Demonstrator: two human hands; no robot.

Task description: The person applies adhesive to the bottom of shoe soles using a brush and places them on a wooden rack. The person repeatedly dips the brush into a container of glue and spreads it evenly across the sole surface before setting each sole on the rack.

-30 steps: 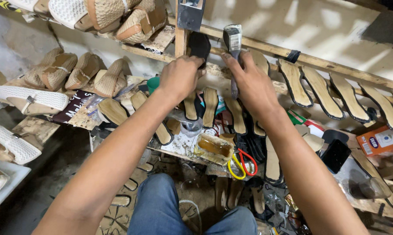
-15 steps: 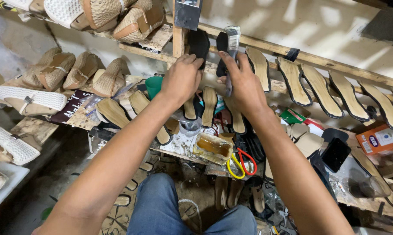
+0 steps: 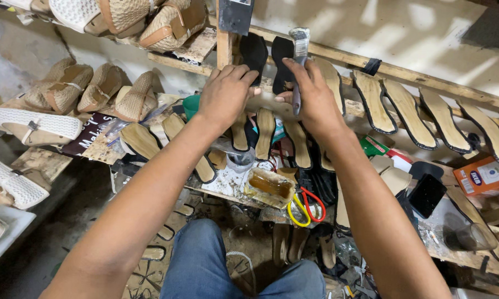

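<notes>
The left hand (image 3: 224,94) was raised to the wooden rail (image 3: 404,72), its fingers curled down over the near end of a pale insole (image 3: 267,103) and gripping it; this presumably steadied the piece at working height. The right hand (image 3: 316,99) met the insole's other end, its fingers closed around the handle of a brush (image 3: 300,55) whose bristled head pointed upward, just in front of two black soles (image 3: 266,55) leaning on the rail. Holding the brush upright probably kept its head clear of the insole.

A row of tan insoles with dark edges (image 3: 410,111) leaned against the same rail to the right, apparently set apart to dry or wait. On the cluttered tabletop (image 3: 227,182) below the hands stood a tray of amber glue (image 3: 269,187), within easy reach, with red and yellow scissor handles (image 3: 305,206) beside it. Woven shoes (image 3: 103,88) sat on the shelf to the left.

Most of the insole was hidden behind both hands, so its full outline could not be made out. The brush bristles were blurred.
</notes>
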